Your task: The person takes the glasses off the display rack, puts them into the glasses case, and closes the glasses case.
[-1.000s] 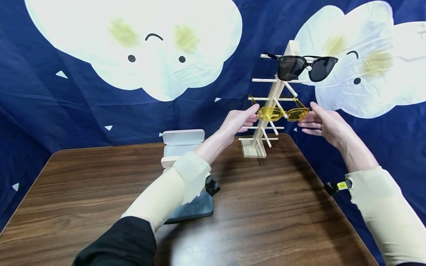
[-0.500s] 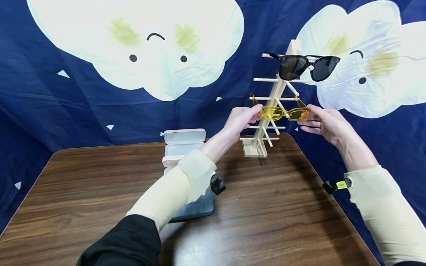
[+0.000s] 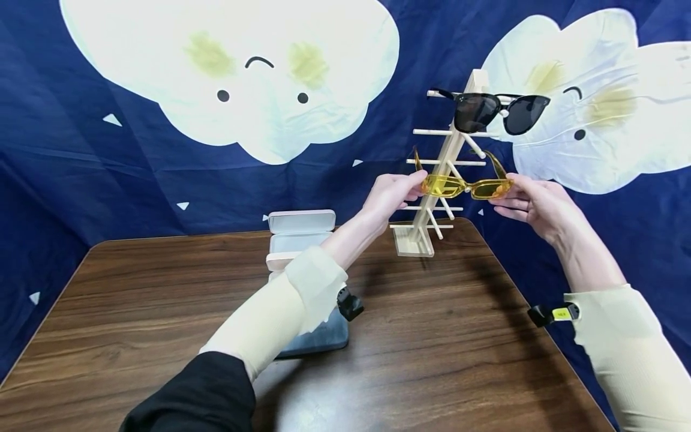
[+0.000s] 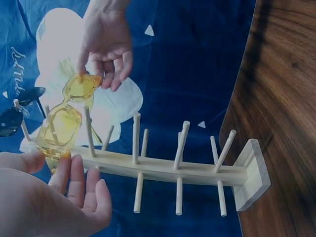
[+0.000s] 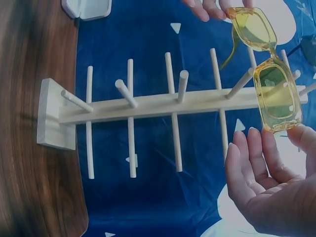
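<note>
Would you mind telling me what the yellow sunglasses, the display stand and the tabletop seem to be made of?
Yellow sunglasses: probably glossy plastic; the tinted frame is see-through and catches highlights.
Display stand: likely bare wood, being pale beige without strong shine.
Tabletop: wood or wood-look laminate, smooth and slightly glossy; dark grain streaks and a bright reflection show, leaving which one open.

Staged set; cloud backdrop (image 3: 324, 180), brown table (image 3: 432, 324)
</note>
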Tool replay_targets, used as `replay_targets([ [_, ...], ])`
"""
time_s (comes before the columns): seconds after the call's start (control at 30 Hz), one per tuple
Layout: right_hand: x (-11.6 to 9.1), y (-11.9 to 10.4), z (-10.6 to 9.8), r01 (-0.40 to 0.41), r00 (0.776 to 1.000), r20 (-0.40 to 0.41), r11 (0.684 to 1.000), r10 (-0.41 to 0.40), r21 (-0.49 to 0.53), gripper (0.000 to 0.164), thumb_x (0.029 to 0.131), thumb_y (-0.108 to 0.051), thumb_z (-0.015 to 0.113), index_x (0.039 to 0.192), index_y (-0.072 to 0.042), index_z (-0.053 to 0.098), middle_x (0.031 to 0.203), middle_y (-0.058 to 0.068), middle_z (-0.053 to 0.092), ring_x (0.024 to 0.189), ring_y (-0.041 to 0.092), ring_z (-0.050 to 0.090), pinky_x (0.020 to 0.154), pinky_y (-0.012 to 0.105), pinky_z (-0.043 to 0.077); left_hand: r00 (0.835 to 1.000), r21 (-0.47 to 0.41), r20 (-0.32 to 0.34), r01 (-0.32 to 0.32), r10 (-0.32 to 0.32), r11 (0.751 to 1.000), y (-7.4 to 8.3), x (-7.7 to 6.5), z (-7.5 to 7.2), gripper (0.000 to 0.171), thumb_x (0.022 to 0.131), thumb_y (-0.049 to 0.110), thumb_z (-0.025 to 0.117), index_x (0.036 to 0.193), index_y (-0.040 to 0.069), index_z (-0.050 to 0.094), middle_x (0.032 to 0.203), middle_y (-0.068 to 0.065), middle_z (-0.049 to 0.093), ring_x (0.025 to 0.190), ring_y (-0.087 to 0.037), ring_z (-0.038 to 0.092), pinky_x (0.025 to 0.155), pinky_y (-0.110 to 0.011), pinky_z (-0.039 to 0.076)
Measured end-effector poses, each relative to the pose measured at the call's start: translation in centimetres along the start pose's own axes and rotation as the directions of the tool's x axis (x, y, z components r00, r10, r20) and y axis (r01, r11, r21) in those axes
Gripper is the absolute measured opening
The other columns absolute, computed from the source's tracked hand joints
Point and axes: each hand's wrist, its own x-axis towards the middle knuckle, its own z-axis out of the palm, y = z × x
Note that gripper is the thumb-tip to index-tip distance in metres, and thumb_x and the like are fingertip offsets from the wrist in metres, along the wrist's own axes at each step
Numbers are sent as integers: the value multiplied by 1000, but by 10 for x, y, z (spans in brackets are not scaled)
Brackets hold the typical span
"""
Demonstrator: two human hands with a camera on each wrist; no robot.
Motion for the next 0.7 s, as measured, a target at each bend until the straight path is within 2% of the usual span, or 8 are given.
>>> replay_targets([
  [0.1,-6,1,2,15,1000,23,999,-16,38,26,104,-21,62,87,-10,78,81,5,80,76,16,79,70,29,64,1000,14,16,-18,18,1000,0,-5,-5,39,99,41,64,111,6,78,114,-15,77,96,-14,70,92,-34,55],
  [0.2,-11,2,6,27,999,28,999,-28,43,26,104,-19,61,88,-11,79,82,4,80,76,15,79,70,28,64,999,22,37,-18,17,1000,-1,-10,-10,40,99,40,63,114,6,77,116,-15,77,96,-13,69,85,-27,53],
  [0.3,-17,3,10,38,999,29,999,-39,36,27,105,-18,60,88,-12,79,83,4,80,76,15,79,71,27,64,998,19,56,-18,17,1000,-2,-16,-15,40,100,40,63,117,6,76,116,-15,76,104,-19,70,82,-23,50],
  [0.47,-26,7,18,61,997,35,998,-62,28,27,105,-18,59,89,-12,80,84,3,81,78,13,79,72,26,64,996,39,84,-39,35,998,-3,-26,-25,40,100,40,63,118,7,76,109,-10,77,118,-29,69,88,-26,52],
  [0.7,-42,16,28,123,989,70,989,-128,77,29,106,-11,55,91,-9,80,87,5,81,79,14,79,74,26,64,994,73,100,-55,48,996,-7,-42,-39,38,99,40,65,116,8,77,112,-13,78,104,-16,72,88,-24,53],
])
